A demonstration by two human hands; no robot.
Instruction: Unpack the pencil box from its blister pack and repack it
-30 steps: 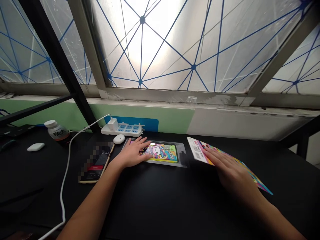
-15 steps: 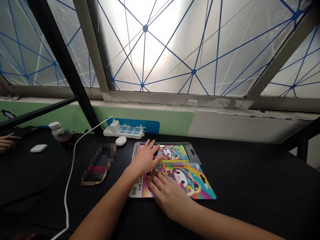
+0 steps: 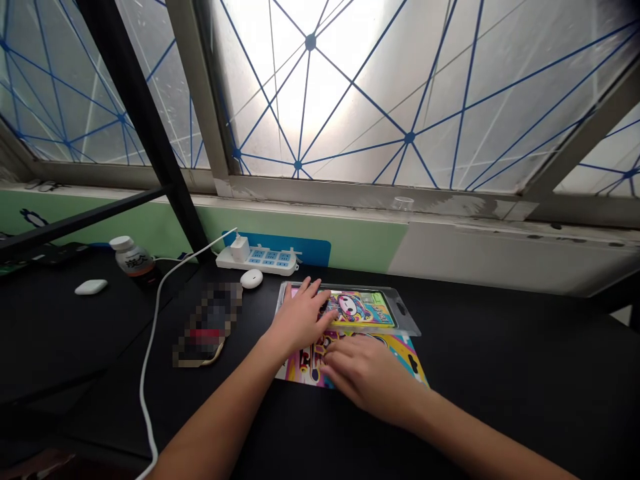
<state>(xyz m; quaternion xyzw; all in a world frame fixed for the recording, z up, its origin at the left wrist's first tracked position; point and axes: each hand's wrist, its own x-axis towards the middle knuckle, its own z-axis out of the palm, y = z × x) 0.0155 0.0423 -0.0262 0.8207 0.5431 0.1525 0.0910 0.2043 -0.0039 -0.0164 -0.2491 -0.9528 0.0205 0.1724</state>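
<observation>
My left hand [image 3: 306, 317] lies with its fingers spread on a clear plastic package [image 3: 404, 325]. Inside it, a colourful box [image 3: 373, 309] shows a cartoon character with a white face. A printed card [image 3: 306, 367] in rainbow colours lies on the desk, its upper part overlapped by the package. Over the card's lower part is my right hand [image 3: 370, 377], fingers bent and drawn together, the tips near the card's middle. Whether they pinch anything is hidden.
A white power strip [image 3: 257, 259] with a plugged-in charger and white cable [image 3: 150, 373] stands by the wall. Left of my hands are a round white case [image 3: 251, 279], a blurred-out item [image 3: 210, 327], a bottle [image 3: 131, 257] and a white oval object [image 3: 91, 287].
The card's lower edge has shifted up towards the package, so less of the card shows. My right hand's fingers have gone from flat to bent. Another person's hand at far left has left view.
</observation>
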